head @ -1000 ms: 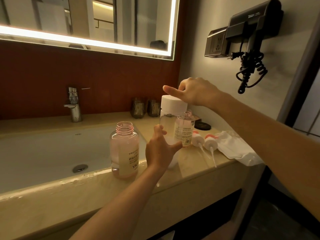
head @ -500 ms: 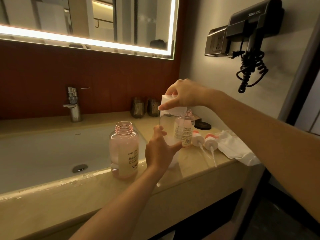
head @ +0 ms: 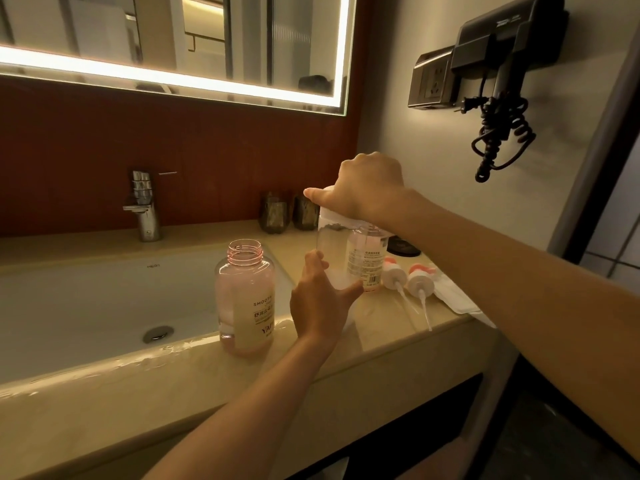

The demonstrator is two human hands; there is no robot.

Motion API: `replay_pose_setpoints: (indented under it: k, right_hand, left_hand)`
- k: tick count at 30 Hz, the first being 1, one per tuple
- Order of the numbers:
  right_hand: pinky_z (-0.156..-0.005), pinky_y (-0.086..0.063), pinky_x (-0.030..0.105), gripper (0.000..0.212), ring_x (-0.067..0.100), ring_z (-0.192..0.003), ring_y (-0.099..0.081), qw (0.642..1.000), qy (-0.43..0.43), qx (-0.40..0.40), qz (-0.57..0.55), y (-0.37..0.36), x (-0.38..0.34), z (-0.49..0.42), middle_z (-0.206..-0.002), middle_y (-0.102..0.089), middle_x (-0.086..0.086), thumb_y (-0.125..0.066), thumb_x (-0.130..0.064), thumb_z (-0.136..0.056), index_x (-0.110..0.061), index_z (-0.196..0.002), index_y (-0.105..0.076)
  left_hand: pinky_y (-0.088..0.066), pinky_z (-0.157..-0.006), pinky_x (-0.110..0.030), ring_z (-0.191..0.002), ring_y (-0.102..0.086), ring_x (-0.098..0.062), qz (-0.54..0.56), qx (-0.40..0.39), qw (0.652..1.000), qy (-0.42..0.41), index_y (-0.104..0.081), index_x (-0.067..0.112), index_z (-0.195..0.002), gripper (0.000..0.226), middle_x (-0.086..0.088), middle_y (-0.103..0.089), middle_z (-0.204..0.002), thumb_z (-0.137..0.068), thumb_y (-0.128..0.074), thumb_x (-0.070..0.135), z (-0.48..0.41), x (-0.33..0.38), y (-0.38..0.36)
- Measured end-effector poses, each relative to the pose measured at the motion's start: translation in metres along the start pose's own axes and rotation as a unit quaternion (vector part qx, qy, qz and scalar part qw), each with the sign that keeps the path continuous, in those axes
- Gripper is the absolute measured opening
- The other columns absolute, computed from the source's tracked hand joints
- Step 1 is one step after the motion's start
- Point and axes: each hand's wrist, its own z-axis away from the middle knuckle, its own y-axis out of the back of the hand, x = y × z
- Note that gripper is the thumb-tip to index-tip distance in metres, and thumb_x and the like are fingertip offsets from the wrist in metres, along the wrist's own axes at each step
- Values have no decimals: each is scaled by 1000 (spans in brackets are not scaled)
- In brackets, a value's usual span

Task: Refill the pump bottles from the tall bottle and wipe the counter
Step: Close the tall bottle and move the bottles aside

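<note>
The tall clear bottle (head: 330,251) stands upright on the beige counter (head: 377,334), right of the sink. My left hand (head: 320,301) grips its lower body. My right hand (head: 367,188) is closed over its white cap (head: 332,218) from above, hiding most of it. An open pink pump bottle (head: 247,299) with a printed label stands to the left, near the sink's edge. A smaller open pink bottle (head: 369,259) stands just behind the tall one. Two white pump heads (head: 407,282) with long tubes lie on the counter to the right.
A white cloth (head: 453,294) lies at the counter's right end. A white sink (head: 86,306) with a chrome tap (head: 143,206) fills the left. Two dark glasses (head: 289,211) and a black disc (head: 403,247) sit at the back. A hairdryer (head: 498,81) hangs on the right wall.
My right hand has rotated and come down over the white cap, covering it more. The left hand and the bottles have stayed in place.
</note>
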Motion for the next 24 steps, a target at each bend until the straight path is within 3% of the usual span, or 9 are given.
replay_pose_setpoints:
  k: [3,6,9,12,15,18,24]
  right_hand:
    - [-56,-31,27,66,18,-66,-47,999,-18,-14,47,1,-3,-1,-60,-43,2,-28,-69,-86,-9,-73,-51]
    - [-49,-27,25,76,16,-57,-45,998,-28,-4,53,-2,-3,1,-58,-44,2,-23,-76,-81,-7,-65,-51]
    - [-53,-33,25,80,17,-63,-50,995,-58,-42,-73,-7,10,1,-67,-51,3,-14,-77,-80,-7,-73,-52]
    - [-61,-38,28,73,18,-72,-55,965,-117,-45,-229,-23,30,3,-78,-56,4,-14,-72,-85,-10,-82,-54]
    - [-54,-34,26,69,17,-63,-53,944,-189,-2,-271,-53,57,14,-70,-57,4,-16,-64,-91,-11,-68,-53]
    - [-69,-45,33,67,28,-81,-61,929,-251,-45,-268,-93,83,30,-87,-65,10,-22,-59,-93,-6,-88,-64]
    - [-76,-51,37,34,26,-90,-60,933,-243,-134,-228,-149,96,56,-100,-64,9,-49,-40,-92,-10,-102,-62]
  left_hand:
    - [-38,-71,-19,-99,-59,-16,-7,5,1000,-4,-41,15,-124,71,2,-58,-119,-68,-75,43,1,0,-2]
    - [-37,-70,-18,-99,-59,-16,-14,4,1000,-14,-41,15,-125,72,2,-58,-119,-68,-75,44,1,-2,-2]
    - [-37,-71,-17,-101,-59,-17,-11,6,1000,-17,-38,14,-130,77,0,-57,-122,-69,-74,43,-1,-7,-2]
    - [-41,-74,-20,-104,-58,-18,-4,3,1000,-14,-35,13,-133,81,-2,-56,-124,-69,-75,41,-7,-11,-6]
    - [-44,-81,-25,-109,-56,-20,-2,-14,1000,-2,-29,14,-138,83,-4,-52,-128,-72,-74,38,-13,-9,-15]
    - [-43,-90,-30,-119,-49,-23,-2,-27,1000,10,-18,14,-144,90,-5,-44,-137,-75,-72,34,-19,-6,-25]
    - [-32,-105,-34,-137,-28,-24,2,-58,997,41,-2,14,-148,96,-6,-21,-153,-80,-69,25,-38,-7,-43]
